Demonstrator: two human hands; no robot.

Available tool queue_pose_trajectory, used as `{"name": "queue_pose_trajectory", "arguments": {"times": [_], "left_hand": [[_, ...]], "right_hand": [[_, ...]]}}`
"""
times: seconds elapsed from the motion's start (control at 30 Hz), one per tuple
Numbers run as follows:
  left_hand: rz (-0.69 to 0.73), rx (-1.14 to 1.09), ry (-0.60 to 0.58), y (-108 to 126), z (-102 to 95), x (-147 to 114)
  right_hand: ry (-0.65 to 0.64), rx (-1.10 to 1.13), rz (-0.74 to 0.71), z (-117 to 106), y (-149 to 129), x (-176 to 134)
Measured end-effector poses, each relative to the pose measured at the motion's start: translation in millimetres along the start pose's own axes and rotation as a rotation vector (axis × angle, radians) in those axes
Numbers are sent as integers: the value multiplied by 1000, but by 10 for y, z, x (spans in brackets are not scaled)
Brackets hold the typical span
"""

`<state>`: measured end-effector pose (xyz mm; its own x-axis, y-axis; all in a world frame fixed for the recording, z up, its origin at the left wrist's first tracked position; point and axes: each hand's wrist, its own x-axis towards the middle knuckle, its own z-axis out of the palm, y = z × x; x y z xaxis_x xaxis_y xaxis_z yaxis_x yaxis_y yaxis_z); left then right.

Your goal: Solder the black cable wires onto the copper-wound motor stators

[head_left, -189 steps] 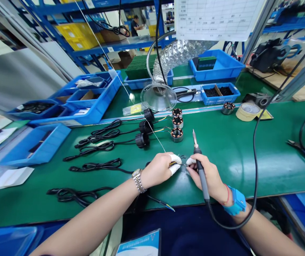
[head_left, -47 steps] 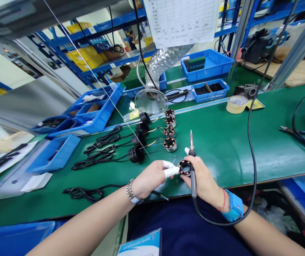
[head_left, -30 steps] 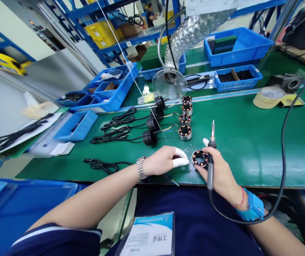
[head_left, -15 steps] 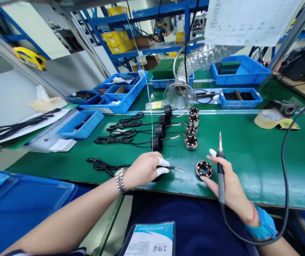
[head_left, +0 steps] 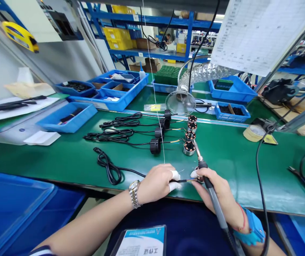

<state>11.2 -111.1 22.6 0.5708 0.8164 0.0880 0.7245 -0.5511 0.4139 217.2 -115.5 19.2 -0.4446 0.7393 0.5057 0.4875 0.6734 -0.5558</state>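
Observation:
My left hand (head_left: pixel 156 181), with white finger cots on its fingertips, pinches a black cable (head_left: pixel 131 171) near its stripped end. Thin coloured wires (head_left: pixel 190 180) stick out from there toward a stator with copper windings (head_left: pixel 200 180). A thin pale wire (head_left: pixel 155 99) hangs from above and runs down to the left hand. My right hand (head_left: pixel 217 188) grips a soldering iron (head_left: pixel 214 197), its tip pointing up and forward. The same hand's fingertips touch the stator, which they largely cover. Whether the wires touch the stator I cannot tell.
Beyond my hands stand several stators (head_left: pixel 189 148), wired to black round caps (head_left: pixel 155 146) with coiled cables. A clear fume hood (head_left: pixel 180 103) is behind them. Blue bins (head_left: pixel 67 119) line the back and left. Tape (head_left: pixel 254 133) and pliers (head_left: pixel 300 174) lie at right.
My left hand has moved right with the cable end, and my right hand left. The wire ends now meet the stator's edge in view. The iron's tip leans further left.

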Motion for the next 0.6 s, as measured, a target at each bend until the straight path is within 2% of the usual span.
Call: {"name": "queue_pose_trajectory", "arguments": {"times": [0.1,0.23,0.4,0.5,0.6], "left_hand": [[11,-66,-9,-12,-15,-25],[100,-334,8,-61,-54,-77],[-68,-608,110,-9,-70,-82],[-128,-611,65,79,-74,-8],[-131,-640,18,129,-62,67]], "right_hand": [[4,8,-10,-18,-25,6],[10,19,21,-32,-47,12],[42,103,173,4,-55,6],[114,167,282,59,-37,-23],[151,267,359,110,-11,-63]]}}
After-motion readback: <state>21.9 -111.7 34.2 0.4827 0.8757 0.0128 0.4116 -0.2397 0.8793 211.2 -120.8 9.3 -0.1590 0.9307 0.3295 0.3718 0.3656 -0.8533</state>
